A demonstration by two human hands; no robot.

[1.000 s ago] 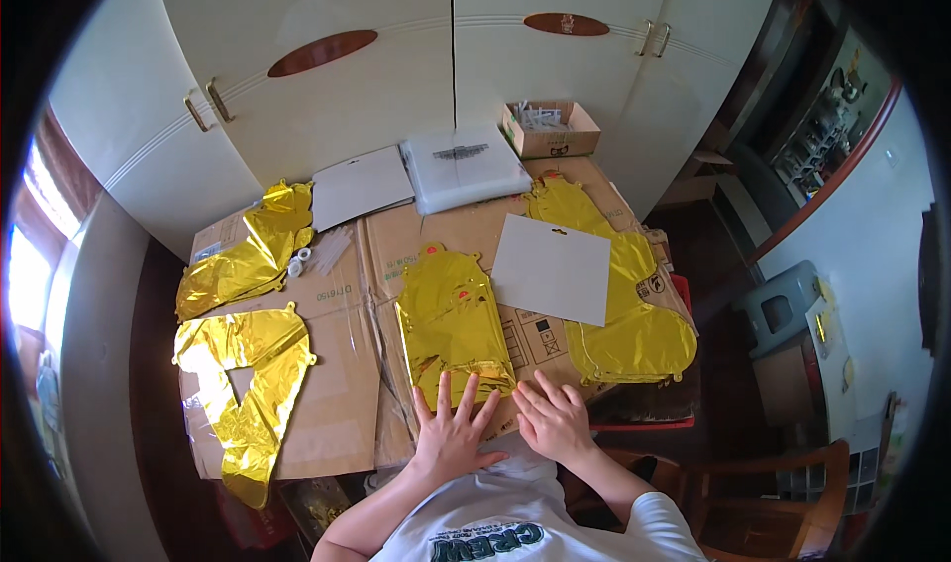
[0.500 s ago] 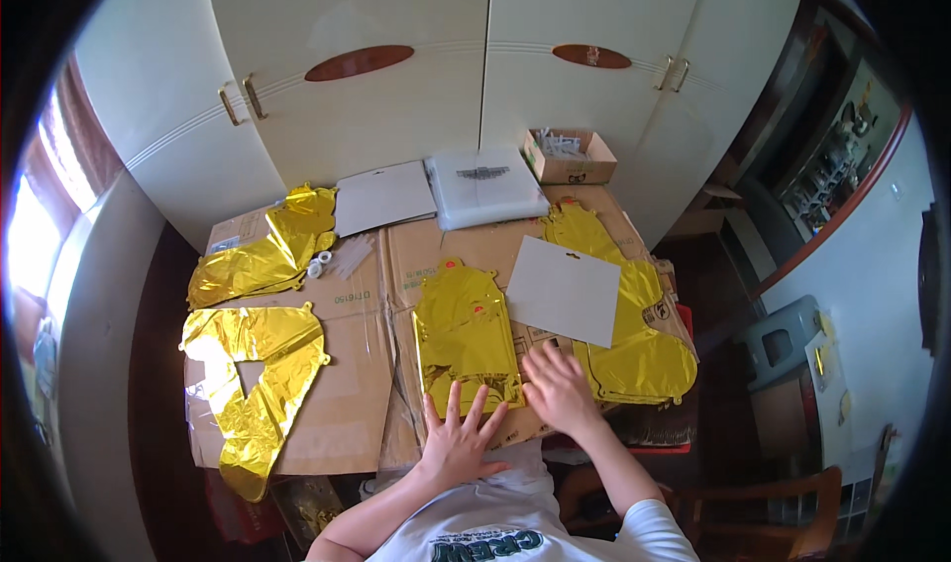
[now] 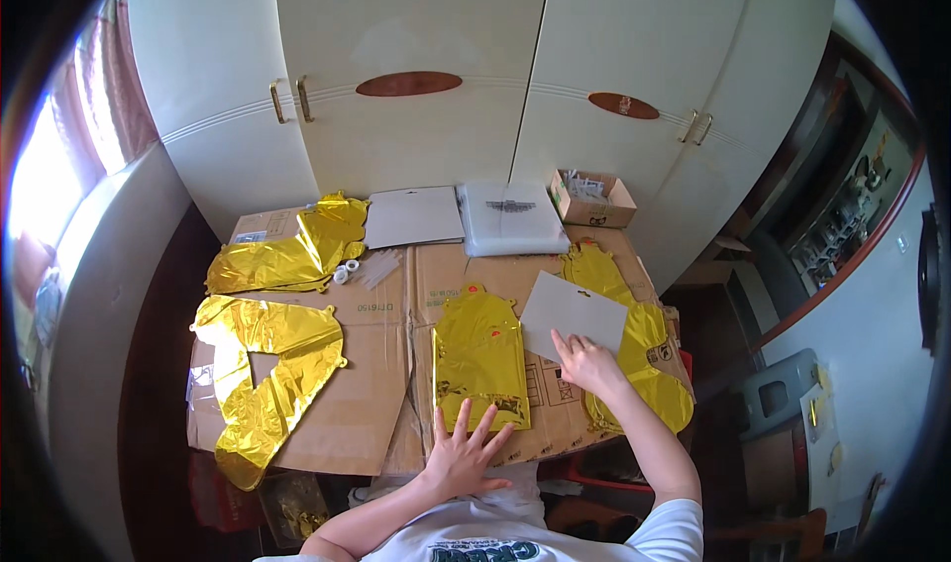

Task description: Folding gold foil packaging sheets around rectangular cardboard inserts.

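Note:
My left hand (image 3: 466, 458) lies open with fingers spread, its fingertips on the near end of a folded gold foil balloon (image 3: 479, 349). My right hand (image 3: 591, 366) rests at the lower edge of a pale grey card (image 3: 575, 309) with a small hanging slot. Its index finger stretches onto the card, while the other fingers bend beside it. No grip around the card's edge shows. Beneath and beyond the card lies a larger gold foil balloon (image 3: 654, 384), partly covered by it.
Flattened cardboard (image 3: 371, 404) covers the table. At left lie a gold balloon (image 3: 297, 359) and more gold foil (image 3: 287, 255), near white rolls (image 3: 345, 271) and clear strips (image 3: 378, 268). Grey cards (image 3: 411, 217), clear bags (image 3: 510, 227) and a small box (image 3: 599, 205) line the back.
My right hand has moved from the folded balloon's near right corner up and right onto the card. My left hand stays on the balloon. The whole view has shifted.

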